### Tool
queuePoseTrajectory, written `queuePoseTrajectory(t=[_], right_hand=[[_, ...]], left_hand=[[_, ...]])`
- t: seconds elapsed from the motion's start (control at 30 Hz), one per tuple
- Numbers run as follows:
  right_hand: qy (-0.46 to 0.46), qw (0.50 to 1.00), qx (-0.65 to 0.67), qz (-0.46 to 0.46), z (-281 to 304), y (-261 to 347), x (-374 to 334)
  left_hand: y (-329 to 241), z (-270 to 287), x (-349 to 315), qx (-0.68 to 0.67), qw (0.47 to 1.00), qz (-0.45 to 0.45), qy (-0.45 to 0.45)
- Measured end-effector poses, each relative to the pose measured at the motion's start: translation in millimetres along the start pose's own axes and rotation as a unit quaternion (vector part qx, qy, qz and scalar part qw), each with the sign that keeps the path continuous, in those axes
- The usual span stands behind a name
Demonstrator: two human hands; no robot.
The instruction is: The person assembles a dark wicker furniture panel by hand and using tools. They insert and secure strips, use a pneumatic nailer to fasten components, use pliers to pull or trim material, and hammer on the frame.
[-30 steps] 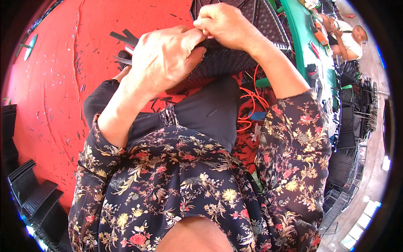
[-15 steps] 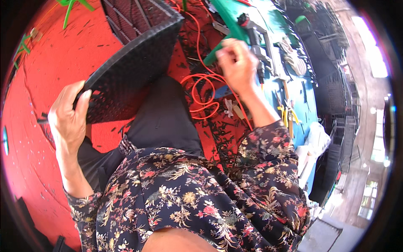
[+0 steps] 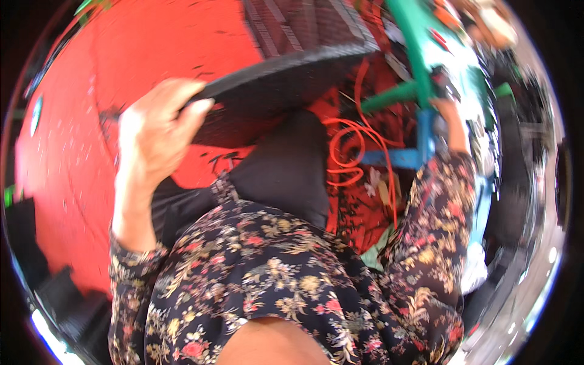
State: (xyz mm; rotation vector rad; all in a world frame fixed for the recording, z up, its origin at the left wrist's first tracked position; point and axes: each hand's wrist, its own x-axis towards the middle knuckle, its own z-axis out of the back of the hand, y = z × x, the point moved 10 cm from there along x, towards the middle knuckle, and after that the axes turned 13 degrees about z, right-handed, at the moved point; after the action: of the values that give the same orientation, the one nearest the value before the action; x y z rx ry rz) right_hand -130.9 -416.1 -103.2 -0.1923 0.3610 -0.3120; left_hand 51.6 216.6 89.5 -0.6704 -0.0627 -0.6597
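Observation:
My left hand (image 3: 161, 125) is closed on the edge of a black woven furniture piece (image 3: 267, 100), thumb on the near side and fingers over the rim. The piece leans in front of my knees, curved edge upward, with a brown mesh underside with metal bars visible beyond it. Over at the table on the right, my right hand (image 3: 448, 112) is at a dark tool (image 3: 445, 84), which looks like a power or air tool. Motion blur hides whether its fingers are closed round the tool.
The red floor (image 3: 170, 48) carries scattered black scraps. An orange hose (image 3: 350, 146) lies coiled right of my knee. A green bar (image 3: 392, 96) and a blue bar (image 3: 395, 159) belong to the table frame. White plastic (image 3: 474, 271) lies beside my right elbow.
My right hand has gone up and right to the tool on the table. My left hand keeps its hold on the woven piece. The whole view has swung, shifting things rightward.

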Motion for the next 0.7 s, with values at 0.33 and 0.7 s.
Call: queuePoseTrajectory(t=[0.33,0.7], right_hand=[[-0.037,0.931,0.318,-0.174,79,38,-72],[-0.172,0.716,0.673,0.061,249,317,-190]], left_hand=[[8,-13,-5,0.043,0.996,-0.039,-0.062],[18,-42,4,0.014,0.998,-0.04,-0.046]])
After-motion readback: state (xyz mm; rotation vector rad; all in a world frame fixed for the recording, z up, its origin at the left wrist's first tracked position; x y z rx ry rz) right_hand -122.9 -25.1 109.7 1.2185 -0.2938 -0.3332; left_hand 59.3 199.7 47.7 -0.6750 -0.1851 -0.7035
